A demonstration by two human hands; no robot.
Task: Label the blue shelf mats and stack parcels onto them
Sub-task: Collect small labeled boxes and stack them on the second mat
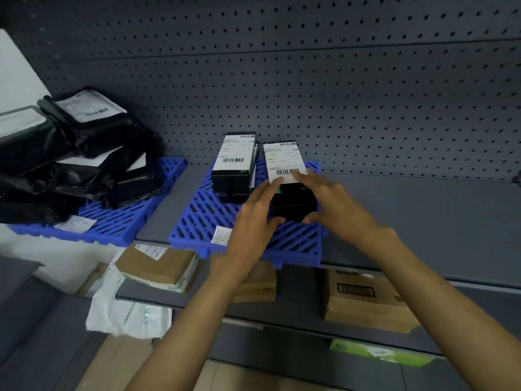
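- Head view has both hands on one black parcel (293,198) at the right side of the middle blue mat (197,218), white shipping sticker facing up.
- Grip state: left hand (253,221) is wrapped round the parcel's left side and right hand (335,204) round its right side. Thumbs hook the near lower edge and fingers reach up over the top by the barcode, so both are clamped on the same parcel. Whether it rests on the mat or is lifted a hair, can't tell.
- The bit that matters: the parcel's long axis runs front to back, from the person toward the pegboard (366,108). That's the same way as the neighbouring stack (234,167) just to its left, roughly parallel with a narrow gap between.
- The parcel sits dead between the two hands, so neither is really nearer. The left hand is on the side facing the neighbour, so its fingers look like the ones to get squeezed if the parcel goes flush against that stack.
- Bare mat lies on the person's side of the parcel. The mat's right edge is close under the right hand, so there's little room that way.
- Mat label (222,235) is stuck at the near left of this mat, just beside the left wrist.
- Left blue mat (121,218) carries black poly bags (70,153), well apart from all this.
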